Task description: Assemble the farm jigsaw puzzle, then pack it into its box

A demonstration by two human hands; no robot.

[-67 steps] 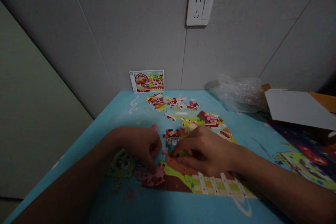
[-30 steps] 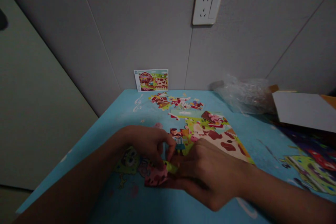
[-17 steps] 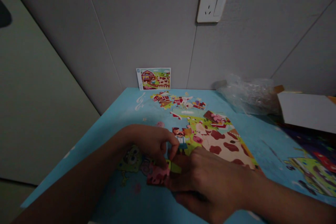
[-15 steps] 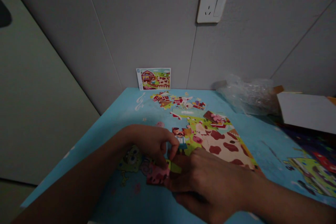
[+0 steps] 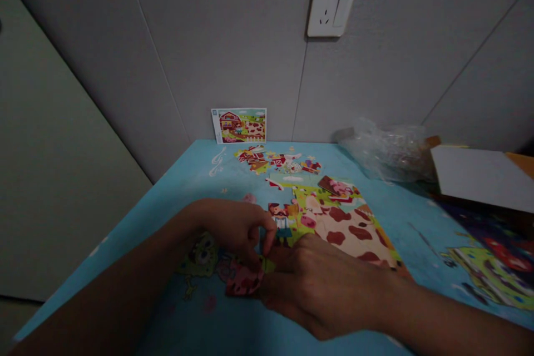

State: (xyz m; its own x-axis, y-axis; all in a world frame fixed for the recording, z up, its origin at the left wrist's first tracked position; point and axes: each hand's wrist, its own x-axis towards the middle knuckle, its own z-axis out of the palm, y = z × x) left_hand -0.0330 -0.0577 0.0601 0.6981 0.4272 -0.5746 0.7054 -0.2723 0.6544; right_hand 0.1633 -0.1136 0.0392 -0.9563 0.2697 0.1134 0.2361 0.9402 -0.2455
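Note:
A partly assembled jigsaw puzzle (image 5: 354, 231) with a spotted cow and a farmer figure lies on the blue tabletop. At its lower left is a pink-patterned puzzle piece (image 5: 242, 279). My left hand (image 5: 240, 228) bends over this piece, its thumb on the upper right part and its index finger curled down beside it. My right hand (image 5: 323, 283) lies across the puzzle's lower edge with fingers curled, its fingertips at the pink piece's right side. That hand hides the join between the piece and the puzzle. A loose piece with a pink pig (image 5: 335, 186) rests on the puzzle's top.
Several loose puzzle pieces (image 5: 277, 161) lie beyond the puzzle. A picture card (image 5: 241, 125) of the farm scene leans on the wall. To the right are a crumpled clear plastic bag (image 5: 387, 150) and a white box flap (image 5: 481, 175). A wall socket (image 5: 332, 6) sits above.
The view has shifted slightly, so everything sits a little further left. My right hand's lower fingers have drawn in closer together; my left hand keeps its place at the pink piece.

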